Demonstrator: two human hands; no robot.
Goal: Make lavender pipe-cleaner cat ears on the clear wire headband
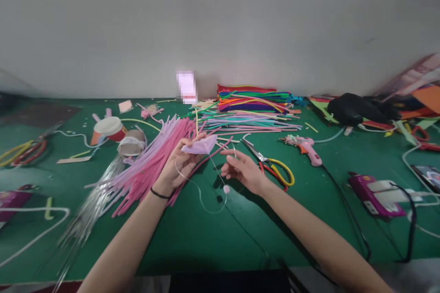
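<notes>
My left hand (182,160) is closed on a lilac folded piece (201,145), which looks like thin fuzzy craft material with a pointed lower edge. From it a thin pale cord (201,196) loops down, and a straight strand runs to a small pale pink ball (226,189) hanging over the table. To the right of the piece, my right hand (244,171) is raised with its thumb and fingers loosely apart and nothing clearly held. A thin pale strip shows just behind its fingertips. Scissors (271,162) with yellow and red handles lie beyond that hand.
Pink and lilac pipe cleaners (151,169) lie under my left forearm, and multicoloured ones (254,100) are stacked at the back. At right are a pink glue gun (309,148) and a purple power strip (374,196) with cables. A cup (115,128) and clear strips (92,206) lie left.
</notes>
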